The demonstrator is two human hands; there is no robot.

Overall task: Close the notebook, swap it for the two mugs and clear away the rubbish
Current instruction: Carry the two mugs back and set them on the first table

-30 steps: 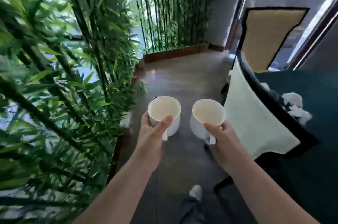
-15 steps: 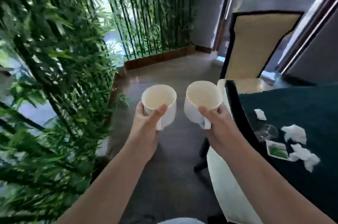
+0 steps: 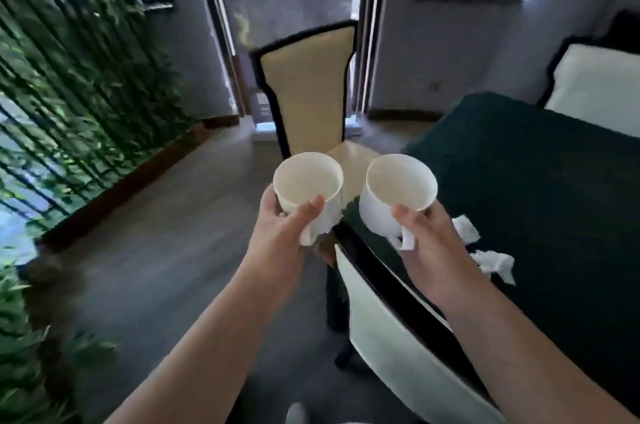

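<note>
White mugs, one in each hand, being carried in the air beside the table.

The left hand (image 3: 282, 233) is gripping the left mug (image 3: 307, 190) at its handle, thumb lying over the rim; the right hand (image 3: 427, 240) is holding the right mug (image 3: 398, 193) likewise, tilted slightly, hanging over the near left edge of the dark green table (image 3: 540, 188). Crumpled tissues (image 3: 485, 250) are lying on the cloth near that edge, just beside the right hand. A pale chair back (image 3: 398, 337) is standing against the near edge; a tan chair (image 3: 308, 94) beyond the mugs; bamboo (image 3: 69, 77) far left.
</note>
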